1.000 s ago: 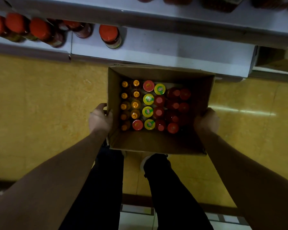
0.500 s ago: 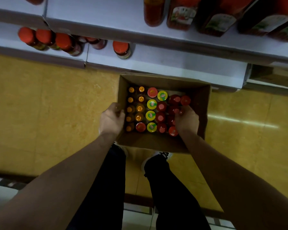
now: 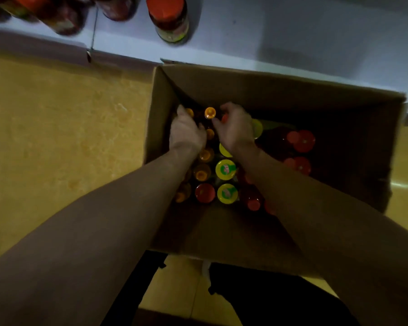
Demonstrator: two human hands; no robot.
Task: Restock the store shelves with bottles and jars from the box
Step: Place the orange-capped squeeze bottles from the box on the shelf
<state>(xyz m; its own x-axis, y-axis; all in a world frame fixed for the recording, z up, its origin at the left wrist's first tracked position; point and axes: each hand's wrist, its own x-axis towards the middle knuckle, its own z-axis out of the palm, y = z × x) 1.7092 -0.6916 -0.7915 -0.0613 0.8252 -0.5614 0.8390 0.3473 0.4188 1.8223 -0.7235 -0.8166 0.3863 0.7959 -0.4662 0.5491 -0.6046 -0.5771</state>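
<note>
An open cardboard box point(image 3: 257, 90) stands on the floor against the lowest shelf. It holds several small orange-capped bottles point(image 3: 201, 174) on the left, yellow-lidded jars point(image 3: 225, 169) in the middle and red-lidded bottles point(image 3: 303, 141) on the right. Both my hands are down in its far left corner. My left hand point(image 3: 186, 134) curls round the corner bottle, whose orange cap point(image 3: 189, 112) shows by its fingers. My right hand point(image 3: 236, 130) pinches the neck of the neighbouring orange-capped bottle point(image 3: 210, 113). Both bottles stand upright in their rows.
The white bottom shelf point(image 3: 280, 31) runs along the top, with a red-lidded jar point(image 3: 168, 17) near its front and more jars point(image 3: 57, 15) to the left. Yellow floor point(image 3: 57, 137) lies left of the box. My dark-trousered legs point(image 3: 268, 302) are below it.
My hands left the box's outer sides and reached into it, ending at the far left bottles. The view has dropped much closer to the box.
</note>
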